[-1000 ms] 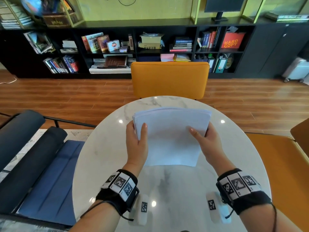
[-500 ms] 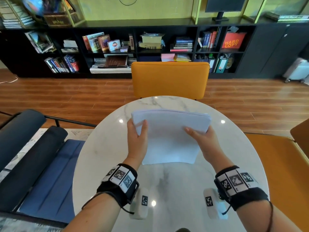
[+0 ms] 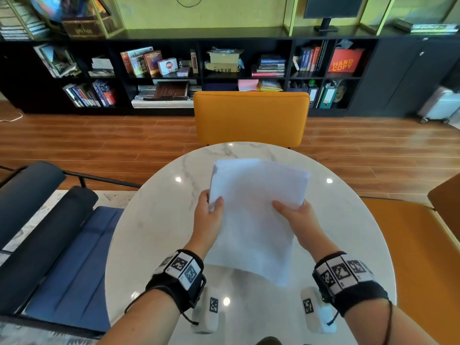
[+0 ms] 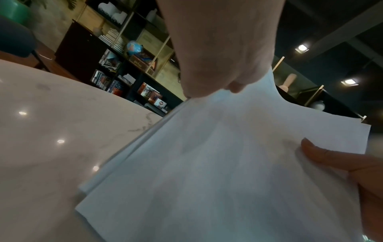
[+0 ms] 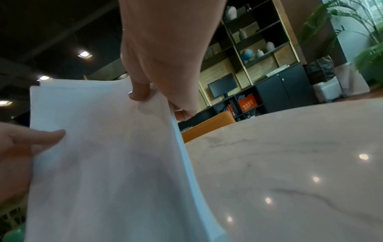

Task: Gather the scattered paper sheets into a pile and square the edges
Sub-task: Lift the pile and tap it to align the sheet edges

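Note:
A stack of white paper sheets (image 3: 254, 215) stands tilted on its lower edge on the round marble table (image 3: 154, 232), held between both hands. My left hand (image 3: 207, 215) grips the stack's left edge, thumb on the front face. My right hand (image 3: 296, 215) grips the right edge, thumb across the front. The top edges are slightly fanned, with one sheet offset behind. In the left wrist view the left hand (image 4: 217, 78) pinches the sheets (image 4: 217, 172). In the right wrist view the right hand (image 5: 161, 91) pinches the sheets (image 5: 107, 155) near their top.
An orange chair (image 3: 251, 118) stands at the table's far side, and another orange seat (image 3: 423, 245) is on the right. A blue padded bench (image 3: 62, 257) lies to the left. A black bookshelf (image 3: 174, 70) lines the back wall.
The stack has turned clockwise and tipped toward me, its lower right corner now nearer. Both hands came nearer along the stack's sides and kept their grip.

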{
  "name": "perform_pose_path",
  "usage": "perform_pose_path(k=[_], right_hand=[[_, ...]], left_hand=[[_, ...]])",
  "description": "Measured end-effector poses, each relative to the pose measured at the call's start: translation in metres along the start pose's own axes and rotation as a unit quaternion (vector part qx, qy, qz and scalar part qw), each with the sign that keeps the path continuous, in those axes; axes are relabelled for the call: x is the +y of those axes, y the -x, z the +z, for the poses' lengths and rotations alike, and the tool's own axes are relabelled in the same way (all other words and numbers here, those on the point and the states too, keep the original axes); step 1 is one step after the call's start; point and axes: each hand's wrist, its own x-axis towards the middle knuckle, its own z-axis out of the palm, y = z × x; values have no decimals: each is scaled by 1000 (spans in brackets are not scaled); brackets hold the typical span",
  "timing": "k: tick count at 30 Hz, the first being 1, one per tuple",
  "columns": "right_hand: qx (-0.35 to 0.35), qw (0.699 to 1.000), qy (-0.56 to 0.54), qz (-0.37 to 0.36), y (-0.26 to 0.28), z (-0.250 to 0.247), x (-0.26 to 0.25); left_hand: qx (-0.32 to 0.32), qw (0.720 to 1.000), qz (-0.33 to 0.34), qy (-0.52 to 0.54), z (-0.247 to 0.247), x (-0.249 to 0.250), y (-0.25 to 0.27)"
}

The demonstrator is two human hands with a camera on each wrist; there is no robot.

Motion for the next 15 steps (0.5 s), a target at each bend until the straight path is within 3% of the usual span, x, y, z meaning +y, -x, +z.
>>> perform_pose_path(k=[4,8,15], right_hand=[[4,1000,-9,-21,5,2,-8],[-2,996,-47,-73,9,4,-33],[-5,997,57,-48,12,10,-9]], left_hand=[[39,998,40,-16,3,8,3],[86,991,99,34,5,29,1],[44,999,21,10,4,1,5]])
